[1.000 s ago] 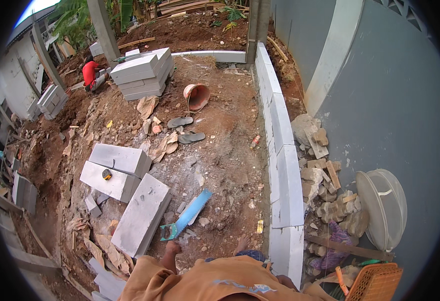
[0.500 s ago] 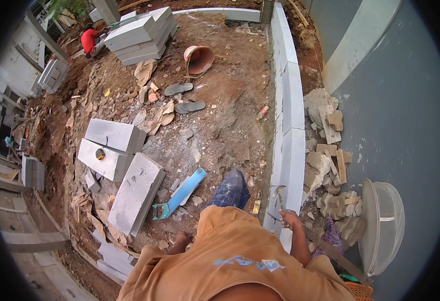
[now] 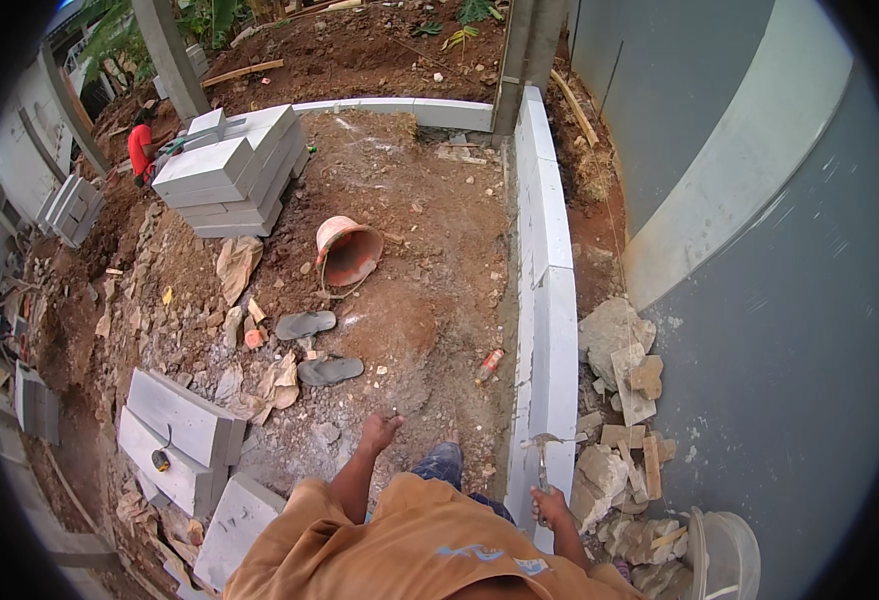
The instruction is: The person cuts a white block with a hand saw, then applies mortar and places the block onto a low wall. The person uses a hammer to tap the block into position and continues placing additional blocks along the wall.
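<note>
My right hand (image 3: 551, 508) is closed round the handle of a hammer (image 3: 542, 455), its metal head up, over the top of the low white block wall (image 3: 551, 360). My left hand (image 3: 380, 433) is raised in front of me over the bare soil, its fingers closed. Something small seems to show at its fingertips, too small to name. Left of me lie white blocks (image 3: 174, 420), with a yellow and black tape measure (image 3: 160, 460) on one of them. A nearer white block (image 3: 241, 525) is partly hidden by my sleeve.
Ahead lie an orange bucket (image 3: 351, 256) on its side, grey sandals (image 3: 330, 371) and a small bottle (image 3: 489, 366). A block stack (image 3: 229, 170) stands further off, beside a person in red (image 3: 140, 150). Rubble (image 3: 609, 480) lies between wall and grey panel (image 3: 759, 330).
The view has tilted up and forward, so the blue handsaw is out of sight. My left hand has come up from beside my body to the front. The hammer stays in my right hand.
</note>
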Demonstrator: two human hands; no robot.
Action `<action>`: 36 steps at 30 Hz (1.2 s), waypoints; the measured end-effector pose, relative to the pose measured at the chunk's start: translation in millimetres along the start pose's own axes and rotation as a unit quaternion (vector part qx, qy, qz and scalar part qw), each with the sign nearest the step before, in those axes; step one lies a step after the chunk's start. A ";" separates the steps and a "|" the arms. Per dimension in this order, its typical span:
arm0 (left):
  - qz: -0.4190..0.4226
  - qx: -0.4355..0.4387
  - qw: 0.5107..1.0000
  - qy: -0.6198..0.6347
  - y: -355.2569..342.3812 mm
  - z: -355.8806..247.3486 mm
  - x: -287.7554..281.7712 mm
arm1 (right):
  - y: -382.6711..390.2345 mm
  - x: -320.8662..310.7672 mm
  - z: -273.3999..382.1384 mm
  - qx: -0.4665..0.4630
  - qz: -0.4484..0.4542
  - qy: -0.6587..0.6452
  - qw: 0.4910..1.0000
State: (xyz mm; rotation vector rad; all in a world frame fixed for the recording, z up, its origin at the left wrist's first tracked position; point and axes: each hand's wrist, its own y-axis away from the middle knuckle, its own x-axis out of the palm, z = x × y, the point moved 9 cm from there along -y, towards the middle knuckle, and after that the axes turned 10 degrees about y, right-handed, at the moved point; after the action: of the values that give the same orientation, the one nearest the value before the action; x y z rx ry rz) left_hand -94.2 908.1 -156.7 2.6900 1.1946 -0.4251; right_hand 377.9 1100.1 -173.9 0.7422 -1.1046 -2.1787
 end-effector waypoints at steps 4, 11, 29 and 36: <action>0.131 -0.030 0.991 -0.017 -136.7 -133.0 19.1 | -23.1 -21.7 50.5 0.028 -0.041 -0.097 0.994; 0.174 -0.046 0.981 -0.067 -237.4 -213.3 48.4 | -75.3 -47.6 128.1 0.046 -0.064 -0.220 0.972; -0.111 -0.340 0.916 0.181 -483.7 64.4 -22.5 | -410.3 -158.2 639.4 -0.056 -0.050 -0.117 0.990; 0.025 -0.432 0.877 0.208 -581.7 69.6 82.3 | -496.2 -152.1 809.6 -0.082 -0.005 -0.136 0.987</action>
State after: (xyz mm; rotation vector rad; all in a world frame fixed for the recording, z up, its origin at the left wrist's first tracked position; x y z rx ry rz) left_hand -488.4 1334.2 -270.7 2.0249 1.0395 0.6058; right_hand -202.4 1866.6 -150.3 0.3878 -1.0355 -2.3963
